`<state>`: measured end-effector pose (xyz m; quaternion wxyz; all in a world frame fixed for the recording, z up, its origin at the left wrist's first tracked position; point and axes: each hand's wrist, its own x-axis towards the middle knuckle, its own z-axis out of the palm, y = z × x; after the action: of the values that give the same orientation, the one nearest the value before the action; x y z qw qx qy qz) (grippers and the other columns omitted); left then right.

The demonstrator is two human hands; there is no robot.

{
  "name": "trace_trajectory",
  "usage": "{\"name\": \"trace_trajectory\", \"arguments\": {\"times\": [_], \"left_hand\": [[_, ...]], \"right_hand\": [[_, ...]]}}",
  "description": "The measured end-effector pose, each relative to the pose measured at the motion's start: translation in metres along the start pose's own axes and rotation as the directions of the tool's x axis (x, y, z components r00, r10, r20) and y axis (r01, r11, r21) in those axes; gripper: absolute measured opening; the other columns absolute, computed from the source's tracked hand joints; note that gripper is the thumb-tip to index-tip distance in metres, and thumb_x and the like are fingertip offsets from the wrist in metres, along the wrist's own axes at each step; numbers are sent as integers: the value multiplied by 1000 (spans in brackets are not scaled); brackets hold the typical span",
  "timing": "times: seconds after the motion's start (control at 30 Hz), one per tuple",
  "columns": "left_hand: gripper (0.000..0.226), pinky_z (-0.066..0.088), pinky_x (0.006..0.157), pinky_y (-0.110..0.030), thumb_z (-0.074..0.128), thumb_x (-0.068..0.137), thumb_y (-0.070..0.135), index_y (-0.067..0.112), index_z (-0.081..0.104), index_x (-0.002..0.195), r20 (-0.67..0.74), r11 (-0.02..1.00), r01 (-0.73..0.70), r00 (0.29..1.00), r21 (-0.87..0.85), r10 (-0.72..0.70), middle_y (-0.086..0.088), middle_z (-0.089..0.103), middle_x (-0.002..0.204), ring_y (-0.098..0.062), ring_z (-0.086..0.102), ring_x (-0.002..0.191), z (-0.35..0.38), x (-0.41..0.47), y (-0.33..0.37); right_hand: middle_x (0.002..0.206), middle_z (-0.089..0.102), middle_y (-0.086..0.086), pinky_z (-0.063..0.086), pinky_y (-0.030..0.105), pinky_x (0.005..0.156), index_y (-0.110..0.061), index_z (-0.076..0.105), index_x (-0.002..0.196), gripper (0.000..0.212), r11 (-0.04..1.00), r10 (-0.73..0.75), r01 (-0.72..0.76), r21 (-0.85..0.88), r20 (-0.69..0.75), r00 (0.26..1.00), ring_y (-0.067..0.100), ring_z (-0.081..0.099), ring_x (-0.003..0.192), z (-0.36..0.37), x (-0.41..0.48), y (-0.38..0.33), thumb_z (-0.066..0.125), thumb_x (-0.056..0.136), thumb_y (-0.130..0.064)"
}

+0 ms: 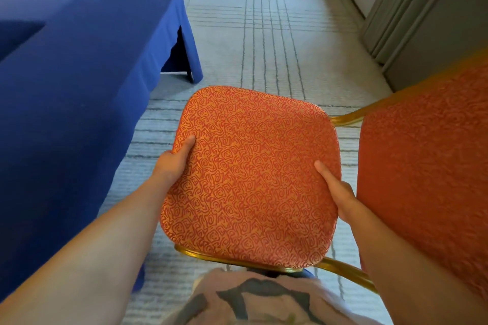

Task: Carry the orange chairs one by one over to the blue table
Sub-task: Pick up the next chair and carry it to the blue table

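Orange chair [250, 179]: I see it just right of the blue desk, its padded seat a rounded square of woven, swirl-patterned fabric.
Frame [343, 269]: gold metal tube, curving under the seat.
Backrest [427, 166]: same textured fabric, at my right.
Left hand [175, 163]: curled round the seat's left edge, thumb flat on top.
Right hand [336, 192]: grips the right edge, thumb on top, fingers hidden beneath.
Desk [79, 74]: draped in smooth blue cloth.
Carpet [264, 47]: pale, crossed by thin dark lines.
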<state>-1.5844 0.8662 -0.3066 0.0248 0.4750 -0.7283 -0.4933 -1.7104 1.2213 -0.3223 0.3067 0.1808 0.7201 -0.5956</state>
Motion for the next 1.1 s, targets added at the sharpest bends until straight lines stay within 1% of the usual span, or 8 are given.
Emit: {"name": "trace_trajectory", "arguments": {"times": [0.13, 0.3, 0.4, 0.53, 0.73, 0.9, 1.0, 1.1], "left_hand": [[119, 40, 89, -37, 40, 47, 94, 1, 60, 119, 26, 998, 46, 999, -41, -45, -21, 61, 121, -34, 58, 111, 19, 72, 20], [116, 37, 85, -33, 42, 50, 94, 3, 61, 119, -19, 994, 67, 997, -85, -69, -19, 61, 122, -33, 57, 112, 28, 183, 93], [124, 39, 95, -36, 42, 46, 95, 2, 57, 126, -34, 989, 92, 995, -111, -97, -20, 58, 128, -34, 54, 118, 31, 237, 132], [125, 39, 91, -36, 41, 45, 96, 1, 57, 124, -57, 985, 142, 987, -100, -148, -21, 58, 126, -35, 55, 115, 37, 294, 167], [126, 37, 84, -37, 35, 45, 100, 2, 59, 121, -83, 984, 167, 982, -55, -171, -19, 60, 122, -35, 57, 109, 30, 387, 202], [129, 40, 84, -39, 33, 38, 104, 8, 59, 119, -46, 982, 181, 982, -53, -183, -15, 61, 118, -32, 57, 102, 27, 473, 233], [123, 41, 83, -38, 35, 41, 103, 11, 60, 119, -29, 983, 171, 984, -72, -174, -13, 63, 117, -31, 58, 102, 16, 540, 263], [115, 40, 81, -36, 38, 44, 102, 18, 61, 118, -29, 987, 133, 990, -91, -136, -9, 63, 115, -27, 57, 93, 3, 599, 300]], "right_hand": [[111, 70, 11, 51, 45, 98, -10, 62, 127, 78, 999, 16, -17, -30, -11, 1000, 29, 66, 101, 25, 69, -47, 77, 69, -61], [111, 71, 12, 51, 48, 99, -11, 64, 124, 73, 999, 1, -1, -36, 18, 1000, 30, 68, 102, 72, 178, -142, 79, 70, -57], [112, 71, 12, 50, 49, 99, -12, 63, 123, 75, 997, 41, -36, -72, 64, 997, 32, 67, 103, 91, 231, -200, 80, 67, -59], [114, 71, 12, 50, 46, 99, -13, 63, 127, 74, 994, 58, -45, -100, 125, 990, 30, 66, 105, 117, 291, -257, 77, 70, -58], [117, 69, 13, 49, 48, 101, -11, 62, 128, 76, 991, 78, -62, -121, 135, 988, 31, 65, 106, 170, 364, -309, 76, 71, -59], [115, 70, 13, 49, 50, 100, -12, 62, 128, 94, 989, 94, -80, -122, 115, 989, 33, 66, 105, 216, 426, -353, 80, 53, -66], [108, 73, 14, 51, 51, 98, -12, 66, 121, 99, 991, 98, -89, -97, 94, 991, 33, 68, 100, 254, 471, -386, 83, 41, -67], [104, 73, 13, 52, 50, 95, -12, 67, 116, 101, 994, 76, -72, -77, 56, 996, 33, 69, 97, 289, 507, -427, 83, 34, -70]]}}
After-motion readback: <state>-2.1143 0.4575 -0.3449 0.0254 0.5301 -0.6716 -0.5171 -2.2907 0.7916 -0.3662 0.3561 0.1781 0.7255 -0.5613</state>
